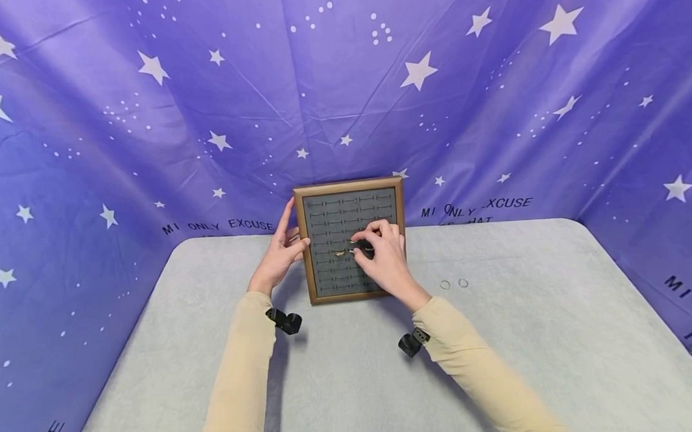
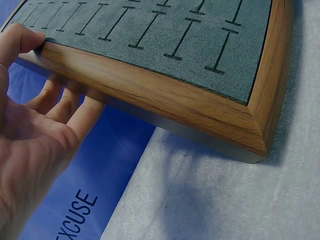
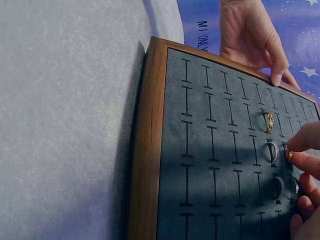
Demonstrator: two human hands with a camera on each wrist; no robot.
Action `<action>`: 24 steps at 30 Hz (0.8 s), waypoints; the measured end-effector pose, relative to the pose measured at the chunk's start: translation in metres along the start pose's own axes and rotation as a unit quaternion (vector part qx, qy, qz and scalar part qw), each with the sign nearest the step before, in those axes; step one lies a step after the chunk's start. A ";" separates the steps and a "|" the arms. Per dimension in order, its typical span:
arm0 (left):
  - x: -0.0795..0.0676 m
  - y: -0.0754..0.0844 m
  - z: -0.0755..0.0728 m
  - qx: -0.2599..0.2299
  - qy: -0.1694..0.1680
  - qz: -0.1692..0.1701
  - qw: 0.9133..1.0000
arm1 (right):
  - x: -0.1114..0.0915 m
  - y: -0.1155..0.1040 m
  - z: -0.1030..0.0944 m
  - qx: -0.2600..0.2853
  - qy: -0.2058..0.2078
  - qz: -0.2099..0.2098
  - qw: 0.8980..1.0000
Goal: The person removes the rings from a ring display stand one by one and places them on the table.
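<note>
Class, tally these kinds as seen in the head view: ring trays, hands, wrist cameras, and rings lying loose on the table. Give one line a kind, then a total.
Ring tray: 1
Hands: 2
Wrist cameras: 2
Loose rings: 2
Total: 7

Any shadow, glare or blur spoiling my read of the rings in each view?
Head: evenly lit, but the rings look tiny and the right hand covers part of the board. Left wrist: pale sheen on the wooden frame, shadow on the table, no rings showing. Right wrist: shadow darkens the lower board; fingertips mostly hide the pinched ring.
</note>
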State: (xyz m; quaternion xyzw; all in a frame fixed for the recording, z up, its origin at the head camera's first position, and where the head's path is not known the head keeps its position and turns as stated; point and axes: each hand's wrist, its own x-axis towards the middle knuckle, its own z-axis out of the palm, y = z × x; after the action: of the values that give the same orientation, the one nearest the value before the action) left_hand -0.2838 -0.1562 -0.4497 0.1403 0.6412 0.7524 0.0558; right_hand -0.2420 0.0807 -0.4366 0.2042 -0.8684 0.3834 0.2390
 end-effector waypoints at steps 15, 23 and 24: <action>-0.002 0.000 0.000 0.000 -0.004 0.000 1.000 | 0.001 -0.006 0.010 -0.025 0.025 0.036 0.999; -0.002 0.001 0.001 0.000 -0.008 -0.003 1.000 | 0.000 -0.005 0.009 -0.013 0.022 0.041 0.999; -0.002 0.003 0.002 0.000 -0.008 -0.007 1.000 | 0.000 -0.005 0.009 -0.010 0.022 0.040 0.999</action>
State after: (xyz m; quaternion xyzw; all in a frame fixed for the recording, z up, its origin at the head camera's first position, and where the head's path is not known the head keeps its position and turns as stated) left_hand -0.2806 -0.1559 -0.4465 0.1418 0.6418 0.7508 0.0658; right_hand -0.2421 0.0711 -0.4391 0.1584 -0.8741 0.3885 0.2447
